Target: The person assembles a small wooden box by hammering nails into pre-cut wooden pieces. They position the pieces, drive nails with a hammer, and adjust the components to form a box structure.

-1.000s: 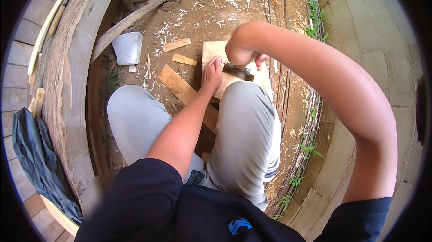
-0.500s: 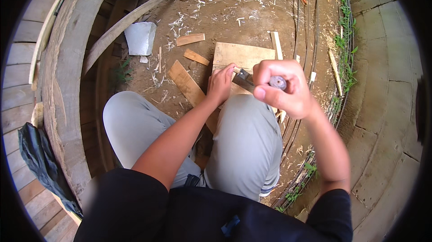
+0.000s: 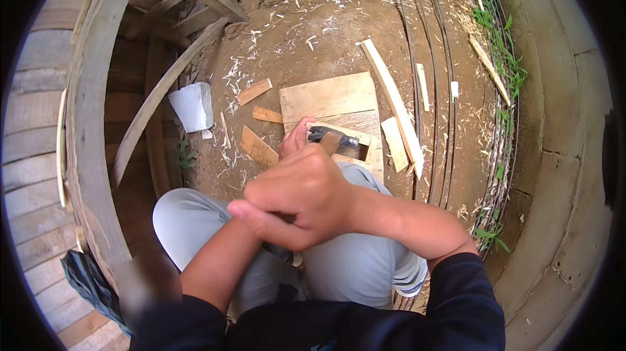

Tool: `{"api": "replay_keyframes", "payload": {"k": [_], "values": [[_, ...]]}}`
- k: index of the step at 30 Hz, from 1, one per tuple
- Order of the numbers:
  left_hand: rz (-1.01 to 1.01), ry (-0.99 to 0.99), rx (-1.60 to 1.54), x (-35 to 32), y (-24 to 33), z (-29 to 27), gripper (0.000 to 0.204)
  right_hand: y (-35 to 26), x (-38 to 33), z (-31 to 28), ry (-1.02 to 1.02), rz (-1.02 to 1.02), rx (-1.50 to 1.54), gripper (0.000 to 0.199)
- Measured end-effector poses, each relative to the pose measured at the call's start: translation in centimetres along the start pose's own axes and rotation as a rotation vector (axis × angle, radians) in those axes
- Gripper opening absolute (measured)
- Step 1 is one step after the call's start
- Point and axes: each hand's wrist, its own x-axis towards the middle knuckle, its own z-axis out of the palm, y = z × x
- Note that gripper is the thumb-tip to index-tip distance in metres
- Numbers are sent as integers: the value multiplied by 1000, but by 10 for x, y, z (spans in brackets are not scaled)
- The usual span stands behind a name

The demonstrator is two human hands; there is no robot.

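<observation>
My right hand (image 3: 303, 198) is closed round the wooden handle of a claw hammer (image 3: 332, 136), crossing in front of my left wrist. The dark hammer head lies sideways over a small pale wooden frame (image 3: 370, 152), its claw toward my left fingers. My left hand (image 3: 293, 140) grips the left end of this frame; my right hand hides much of it. Whether a nail is between the left fingers cannot be made out. Beneath the frame is a flat wooden board (image 3: 329, 94), just beyond my knees.
Wood offcuts (image 3: 254, 91) and shavings lie on the dirt. A long pale strip (image 3: 394, 106) is right of the board, beside dark rods (image 3: 450, 129). A white block (image 3: 192, 107) sits left, near a wooden beam (image 3: 94, 122). A block wall (image 3: 554, 122) rises at right.
The hammer in my right hand has swung down and left, its handle end no longer facing up. My right hand now overlaps my left wrist. The whole view has shifted and turned slightly.
</observation>
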Motion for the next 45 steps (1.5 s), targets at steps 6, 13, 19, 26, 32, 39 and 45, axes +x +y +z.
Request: {"api": "replay_keyframes", "payload": {"k": [6, 13, 19, 26, 32, 39, 45], "values": [[-104, -102, 97, -1, 7, -4, 46, 1, -7, -2, 23, -40, -5, 33], [-53, -85, 50, 0, 19, -5, 38, -1, -9, -4, 1, -12, -8, 32], [-29, -55, 61, -1, 20, -8, 34, -2, -5, -7, 4, -63, 91, 30], [-51, -60, 74, -2, 35, -10, 31, -2, -6, -14, -76, -65, 128, 27], [-25, -68, 141, -3, 34, -14, 36, -7, -10, -23, -167, -35, 116, 28], [-40, -39, 124, -4, 38, -14, 35, -8, -10, -24, -238, -44, 139, 27], [-70, -59, 115, -3, 39, -14, 34, -10, -11, -23, -199, 3, 128, 30]]}}
